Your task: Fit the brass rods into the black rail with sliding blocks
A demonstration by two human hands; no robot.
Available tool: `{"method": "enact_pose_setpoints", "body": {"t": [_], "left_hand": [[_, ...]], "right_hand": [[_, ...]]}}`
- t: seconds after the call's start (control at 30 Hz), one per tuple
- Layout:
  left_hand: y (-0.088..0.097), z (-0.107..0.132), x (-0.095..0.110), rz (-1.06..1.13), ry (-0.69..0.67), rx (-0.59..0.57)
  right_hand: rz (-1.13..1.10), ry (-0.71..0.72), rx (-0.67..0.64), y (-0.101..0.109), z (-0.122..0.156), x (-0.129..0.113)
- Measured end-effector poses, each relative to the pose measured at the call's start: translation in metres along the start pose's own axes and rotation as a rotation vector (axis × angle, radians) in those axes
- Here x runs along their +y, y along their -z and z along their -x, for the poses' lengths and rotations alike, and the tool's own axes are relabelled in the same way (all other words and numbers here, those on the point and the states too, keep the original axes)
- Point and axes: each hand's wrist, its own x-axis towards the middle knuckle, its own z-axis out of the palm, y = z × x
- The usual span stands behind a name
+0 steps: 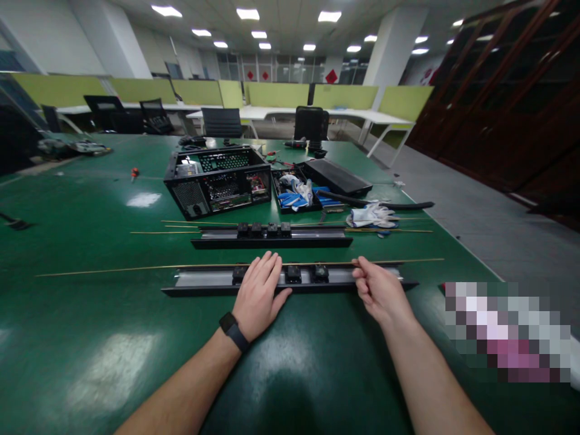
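Note:
A long black-edged rail (203, 279) with a pale inner channel lies across the table before me. Several small black blocks (293, 273) sit along its channel. My left hand (260, 290) rests flat over the rail's middle, fingers stretched, partly covering a block. Along the rail's far edge runs a thin brass-coloured rod (104, 269), reaching past both rail ends. Thumb and fingertips of my right hand (378, 287) are pinched on that rod near the rail's right end. Beyond lies a second similar rail (272, 243) with several black blocks, and more thin rods behind it.
Farther back on the green table (90, 241) stand an open black computer case (226, 196), a black tray (301, 209) holding gloves, a dark panel (338, 175) and a black tube (394, 203). White gloves (371, 214) lie at the right. A blurred-out item (507, 332) is nearer me.

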Motion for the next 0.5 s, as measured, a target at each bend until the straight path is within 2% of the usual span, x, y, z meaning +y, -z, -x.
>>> {"method": "enact_pose_setpoints", "body": {"t": [0.1,0.33,0.5], "left_hand": [[0.0001,-0.0002,0.0001,0.004,-0.003,-0.004],[0.0000,0.0000,-0.0002,0.010,-0.016,-0.021],[0.0005,-0.0002,0.0003,0.015,-0.013,-0.013]], "right_hand": [[0.034,-0.014,-0.036,0.0002,0.0006,0.0016],[-0.015,0.023,0.068,0.0062,-0.0078,0.0008],[0.019,0.013,-0.011,-0.0011,0.0003,0.0014]]}}
